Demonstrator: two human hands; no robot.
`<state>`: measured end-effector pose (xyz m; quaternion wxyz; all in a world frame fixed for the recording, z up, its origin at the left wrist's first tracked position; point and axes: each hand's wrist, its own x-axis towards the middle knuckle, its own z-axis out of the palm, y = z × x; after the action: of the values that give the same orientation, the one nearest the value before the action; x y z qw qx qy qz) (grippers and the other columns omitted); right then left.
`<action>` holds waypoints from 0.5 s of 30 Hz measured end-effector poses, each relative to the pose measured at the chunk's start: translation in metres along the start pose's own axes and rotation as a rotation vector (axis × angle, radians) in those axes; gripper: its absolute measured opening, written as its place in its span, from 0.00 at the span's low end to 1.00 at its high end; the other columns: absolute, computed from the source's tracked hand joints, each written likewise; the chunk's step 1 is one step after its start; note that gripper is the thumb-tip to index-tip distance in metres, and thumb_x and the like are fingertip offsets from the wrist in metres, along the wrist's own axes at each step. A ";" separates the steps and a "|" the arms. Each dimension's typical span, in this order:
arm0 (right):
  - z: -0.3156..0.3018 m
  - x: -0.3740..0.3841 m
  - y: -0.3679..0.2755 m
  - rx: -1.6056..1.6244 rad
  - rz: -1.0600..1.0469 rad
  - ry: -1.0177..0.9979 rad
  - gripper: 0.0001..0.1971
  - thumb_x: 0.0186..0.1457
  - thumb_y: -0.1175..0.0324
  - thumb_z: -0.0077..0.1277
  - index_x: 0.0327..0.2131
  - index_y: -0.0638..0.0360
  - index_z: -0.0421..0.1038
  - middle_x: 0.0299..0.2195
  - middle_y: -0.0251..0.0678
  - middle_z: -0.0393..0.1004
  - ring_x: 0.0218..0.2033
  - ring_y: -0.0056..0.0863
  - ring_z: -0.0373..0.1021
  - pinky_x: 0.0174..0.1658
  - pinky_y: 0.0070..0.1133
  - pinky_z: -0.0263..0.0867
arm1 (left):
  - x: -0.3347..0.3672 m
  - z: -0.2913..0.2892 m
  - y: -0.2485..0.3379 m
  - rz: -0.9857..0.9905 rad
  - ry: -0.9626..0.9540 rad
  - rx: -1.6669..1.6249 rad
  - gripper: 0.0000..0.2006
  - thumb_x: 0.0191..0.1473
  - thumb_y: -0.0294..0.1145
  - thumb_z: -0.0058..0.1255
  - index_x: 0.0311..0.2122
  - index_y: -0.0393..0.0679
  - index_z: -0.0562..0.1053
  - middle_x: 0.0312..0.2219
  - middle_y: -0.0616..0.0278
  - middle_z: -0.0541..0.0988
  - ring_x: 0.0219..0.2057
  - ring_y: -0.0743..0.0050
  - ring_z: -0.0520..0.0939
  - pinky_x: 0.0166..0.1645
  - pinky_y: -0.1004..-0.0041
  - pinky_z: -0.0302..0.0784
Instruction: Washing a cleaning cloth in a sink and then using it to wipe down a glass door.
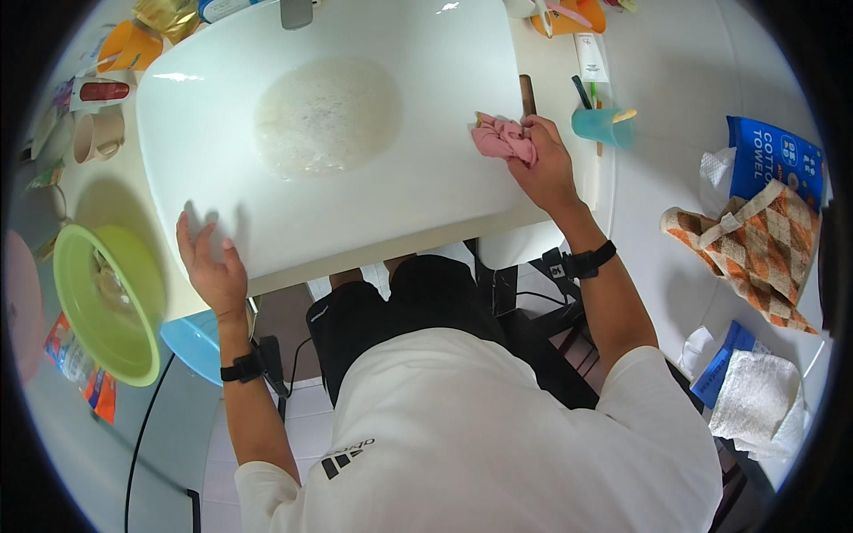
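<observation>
A wide white washbasin (444, 71) lies in front of me, with a pool of cloudy, bubbly water (329, 115) around its middle. My right hand (546, 173) is at the basin's right edge, closed on a crumpled pink cloth (503, 139) that touches the white surface. A brown stick-like handle (528, 93) lies just beyond these fingers; its lower end is hidden by the hand. At the front left corner, my left hand (213, 266) rests on the basin's rim with its fingers spread and nothing in them.
A grey tap (296, 13) reaches over the far rim. Left of the basin are a beige mug (98, 135) and a green tub (111, 306). To the right stand a turquoise cup (604, 127), a white tube (589, 58) and a checked towel (755, 253) hanging by the wall.
</observation>
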<state>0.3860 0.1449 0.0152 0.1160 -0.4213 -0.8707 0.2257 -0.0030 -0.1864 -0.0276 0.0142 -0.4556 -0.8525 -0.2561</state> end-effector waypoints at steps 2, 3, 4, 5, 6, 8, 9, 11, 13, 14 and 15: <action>-0.001 0.002 -0.001 0.026 -0.013 -0.001 0.18 0.43 0.78 0.58 0.41 0.67 0.68 0.50 0.46 0.70 0.45 0.48 0.72 0.47 0.32 0.71 | -0.001 -0.002 -0.001 0.007 -0.001 0.044 0.19 0.62 0.41 0.47 0.45 0.34 0.77 0.64 0.48 0.65 0.59 0.43 0.72 0.59 0.56 0.70; -0.003 0.003 -0.001 0.027 -0.001 0.003 0.18 0.43 0.79 0.58 0.40 0.67 0.68 0.49 0.46 0.71 0.46 0.48 0.72 0.48 0.32 0.71 | -0.002 -0.001 0.001 0.006 -0.003 0.042 0.19 0.62 0.41 0.47 0.45 0.34 0.77 0.64 0.48 0.65 0.59 0.43 0.72 0.59 0.56 0.70; -0.001 0.006 -0.003 0.033 0.007 0.009 0.17 0.43 0.79 0.58 0.40 0.67 0.68 0.48 0.45 0.72 0.46 0.48 0.71 0.48 0.32 0.71 | 0.000 0.001 0.002 -0.010 -0.006 0.006 0.18 0.62 0.41 0.47 0.45 0.34 0.77 0.64 0.48 0.65 0.59 0.43 0.73 0.59 0.56 0.71; -0.001 0.004 -0.005 0.036 0.005 0.010 0.17 0.43 0.79 0.58 0.40 0.67 0.68 0.48 0.45 0.72 0.46 0.48 0.71 0.48 0.32 0.71 | 0.002 0.001 0.002 -0.025 -0.008 -0.030 0.18 0.62 0.41 0.48 0.45 0.34 0.77 0.64 0.48 0.65 0.58 0.43 0.73 0.59 0.56 0.71; -0.001 -0.002 -0.006 0.009 -0.040 -0.011 0.17 0.42 0.79 0.58 0.39 0.66 0.68 0.47 0.45 0.72 0.46 0.48 0.71 0.48 0.33 0.71 | 0.002 0.000 0.001 -0.025 -0.006 -0.028 0.18 0.62 0.41 0.48 0.45 0.34 0.77 0.64 0.48 0.65 0.58 0.43 0.73 0.59 0.56 0.71; -0.004 -0.014 -0.011 -0.024 -0.085 -0.033 0.16 0.42 0.80 0.57 0.38 0.65 0.68 0.46 0.45 0.73 0.46 0.48 0.71 0.48 0.33 0.71 | 0.001 -0.001 0.002 0.026 0.013 0.045 0.18 0.61 0.40 0.48 0.44 0.34 0.77 0.64 0.48 0.65 0.56 0.43 0.74 0.58 0.56 0.72; -0.003 -0.018 -0.015 -0.029 -0.110 -0.038 0.17 0.42 0.81 0.57 0.40 0.65 0.70 0.45 0.45 0.73 0.46 0.47 0.71 0.48 0.33 0.71 | 0.000 -0.001 0.001 0.024 0.014 0.043 0.18 0.61 0.40 0.48 0.44 0.34 0.77 0.64 0.48 0.65 0.56 0.43 0.74 0.58 0.56 0.72; 0.000 -0.017 -0.024 -0.032 -0.140 -0.042 0.19 0.42 0.81 0.56 0.42 0.64 0.71 0.44 0.45 0.74 0.46 0.47 0.71 0.48 0.34 0.71 | -0.001 -0.001 -0.001 -0.028 -0.005 0.013 0.17 0.60 0.38 0.49 0.44 0.33 0.77 0.63 0.47 0.65 0.55 0.42 0.75 0.57 0.56 0.72; -0.004 -0.011 -0.034 -0.047 -0.181 -0.008 0.24 0.42 0.83 0.54 0.47 0.58 0.73 0.43 0.44 0.74 0.45 0.46 0.71 0.47 0.34 0.71 | -0.001 -0.001 0.000 -0.030 -0.007 0.015 0.17 0.60 0.37 0.48 0.44 0.33 0.77 0.63 0.47 0.65 0.55 0.42 0.75 0.57 0.56 0.73; -0.006 -0.003 -0.035 -0.046 -0.183 -0.008 0.24 0.42 0.83 0.54 0.47 0.58 0.73 0.43 0.44 0.74 0.45 0.46 0.71 0.47 0.34 0.71 | -0.001 -0.002 0.000 -0.032 -0.012 0.016 0.17 0.59 0.37 0.48 0.44 0.33 0.77 0.63 0.47 0.65 0.55 0.42 0.75 0.57 0.56 0.73; -0.007 0.010 -0.032 -0.081 -0.223 0.023 0.25 0.43 0.83 0.53 0.49 0.55 0.74 0.43 0.42 0.74 0.44 0.46 0.71 0.47 0.34 0.71 | -0.002 -0.003 -0.001 -0.033 -0.011 0.020 0.17 0.59 0.37 0.48 0.44 0.33 0.77 0.63 0.47 0.65 0.55 0.42 0.75 0.57 0.56 0.73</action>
<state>0.3602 0.1371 0.0369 0.1333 -0.3289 -0.9191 0.1712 -0.0030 -0.1897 -0.0264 0.0099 -0.4428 -0.8623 -0.2454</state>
